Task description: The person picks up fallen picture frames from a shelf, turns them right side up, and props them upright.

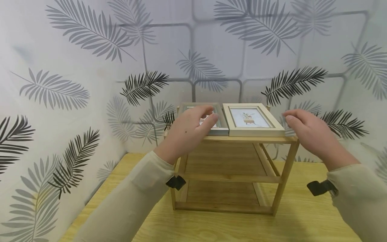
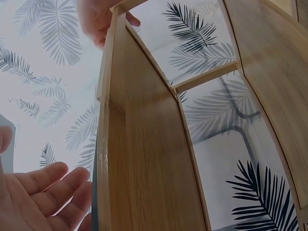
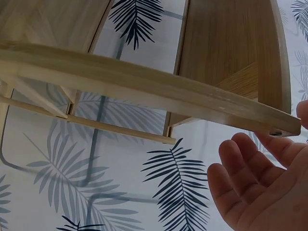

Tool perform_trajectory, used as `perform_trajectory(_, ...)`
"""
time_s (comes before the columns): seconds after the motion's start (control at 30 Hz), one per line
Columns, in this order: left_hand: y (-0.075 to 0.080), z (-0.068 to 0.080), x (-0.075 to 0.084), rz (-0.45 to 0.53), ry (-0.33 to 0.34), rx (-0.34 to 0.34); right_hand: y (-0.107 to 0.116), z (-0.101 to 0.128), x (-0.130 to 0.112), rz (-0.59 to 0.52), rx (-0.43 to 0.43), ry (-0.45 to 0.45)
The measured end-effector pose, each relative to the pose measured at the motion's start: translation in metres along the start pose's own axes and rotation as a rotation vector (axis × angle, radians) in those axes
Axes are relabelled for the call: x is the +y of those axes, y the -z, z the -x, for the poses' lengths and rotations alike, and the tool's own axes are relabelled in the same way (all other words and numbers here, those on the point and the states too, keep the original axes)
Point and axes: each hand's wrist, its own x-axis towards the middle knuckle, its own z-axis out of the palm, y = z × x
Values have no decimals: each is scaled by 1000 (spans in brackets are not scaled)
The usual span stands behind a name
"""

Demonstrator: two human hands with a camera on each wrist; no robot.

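Head view, shelf: a small bamboo shelf rack (image 1: pixel 232 168) stands on the wooden table (image 1: pixel 211 228), pushed up near the leaf-patterned wall (image 1: pixel 60 67).
Head view, top tier: two picture frames lie flat side by side, touching; a silver frame (image 1: pixel 211 124) on the left, a cream frame (image 1: pixel 252 120) with a plant print on the right.
Head view, my left hand (image 1: pixel 188 129): it hovers over the left front of the top tier, fingers relaxed and slightly bent, fingertips over the silver frame. I cannot tell whether they touch it.
Head view, my right hand (image 1: pixel 308 131): it sits just beside the right end of the top tier, near the cream frame, fingers loosely curved, gripping nothing.
Head view, sleeves: both arms wear beige sleeves (image 1: pixel 133 198) with a black strap at each wrist.

Left wrist view, shelf: the rack (image 2: pixel 144 159) is seen from below, its upright close to the lens.
Left wrist view, my left hand (image 2: pixel 38 202): palm open, fingers spread loosely beside the upright, holding nothing.
Left wrist view, my right hand (image 2: pixel 98 19): a part of it shows at the top edge by the rack.

Right wrist view, shelf: the top tier's edge (image 3: pixel 144 86) runs across from below.
Right wrist view, my right hand (image 3: pixel 260 183): open, fingers lightly bent, just under the corner of the tier; contact is unclear.
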Motion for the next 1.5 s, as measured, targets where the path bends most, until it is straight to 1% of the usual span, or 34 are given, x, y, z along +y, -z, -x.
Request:
perform_trajectory(0.1, -4, -11, 4, -9, 33, -22, 1, -6, -4, -21, -36, -43)
perform_trajectory(0.3, -13, -29, 10, -30, 96, -68, 0, -14, -13, -61, -54, -68)
perform_trajectory(0.43, -20, -40, 12, -84, 139, -94, -1, -17, -14, -52, -81, -104)
perform_trajectory(0.6, -29, -53, 14, -104, 177, -129, 0, -25, -14, -48, -97, -119)
perform_trajectory(0.7, -36, -60, 15, -113, 192, -167, -1, -29, -15, -65, -102, -120)
perform_trajectory(0.87, -45, -66, 17, -180, 222, -217, -4, -36, -17, -87, -135, -143)
perform_trajectory(1.03, -50, -70, 17, -230, 250, -244, -6, -45, -19, -56, -158, -163)
perform_trajectory(1.2, -53, -76, 18, -258, 262, -251, -4, -55, -21, 36, -176, -153)
perform_trajectory(1.3, -55, -77, 18, -276, 270, -245, -3, -59, -24, 70, -192, -140)
perform_trajectory(1.4, -56, -78, 18, -292, 277, -235, -4, -62, -29, 79, -203, -138)
perform_trajectory(1.5, -57, -79, 19, -305, 284, -237, -7, -64, -31, 78, -205, -157)
